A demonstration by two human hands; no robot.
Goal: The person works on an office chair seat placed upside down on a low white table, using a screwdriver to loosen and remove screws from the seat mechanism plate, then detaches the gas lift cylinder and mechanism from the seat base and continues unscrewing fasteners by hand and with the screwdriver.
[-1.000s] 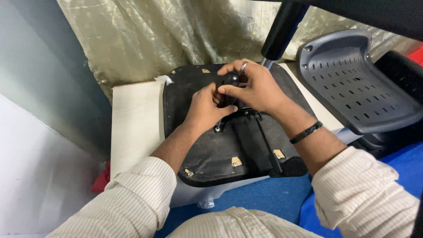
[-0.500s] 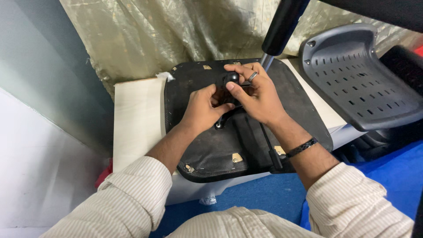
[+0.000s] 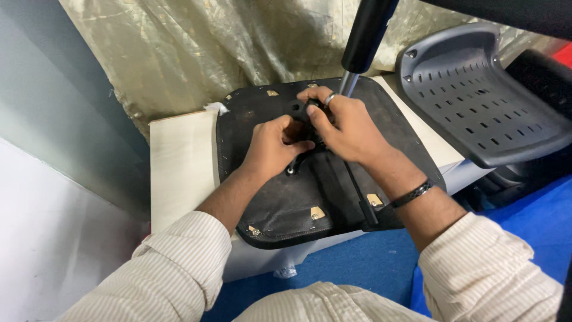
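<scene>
Head view, looking down: an upturned black seat pan lies underside up on a pale worktop, with small tan tabs and staples along its near edge. Both hands meet at the middle of the pan on a black metal mechanism fixed there. Left hand is curled, fingers pressed against the near side of the mechanism, thumb pointing toward the other hand. Right hand is closed over the top of the mechanism, gripping it (ring on one finger, dark wristband lower down). The part under the palms is mostly hidden, so exact shape cannot be told. A black cylinder with a silver rod rises just behind the right hand. To the right, well apart, a grey perforated plastic shell sits tilted. Crinkled gold sheet hangs behind the worktop. Blue floor below. Striped cream sleeves on both arms.
</scene>
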